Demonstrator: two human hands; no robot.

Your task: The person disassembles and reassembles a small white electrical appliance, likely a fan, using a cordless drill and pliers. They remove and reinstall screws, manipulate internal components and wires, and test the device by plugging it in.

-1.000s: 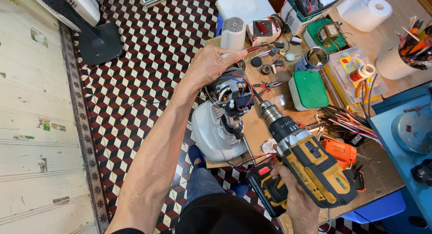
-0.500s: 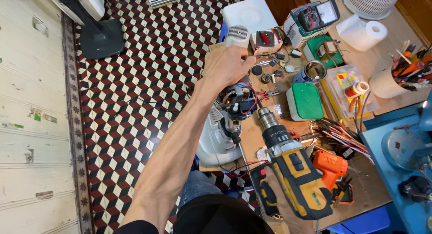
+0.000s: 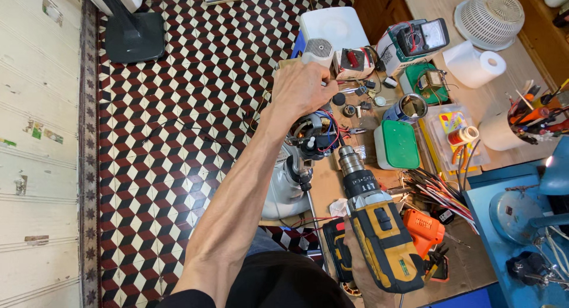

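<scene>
Right hand (image 3: 364, 272) gripped round the yellow drill (image 3: 376, 228), bit aimed at the fan motor (image 3: 311, 136) mid-worktop (image 3: 462, 266). Left hand (image 3: 302, 88) curled over small parts far side, w/ what in it can't tell. Motor stripped, wires out; looks half-done.

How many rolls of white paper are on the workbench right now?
2. One paper roll lies at the far side of the bench, beside the white plastic basket. A second roll stands nearer, against the cup of pens. Others may be hidden in the clutter.
</scene>
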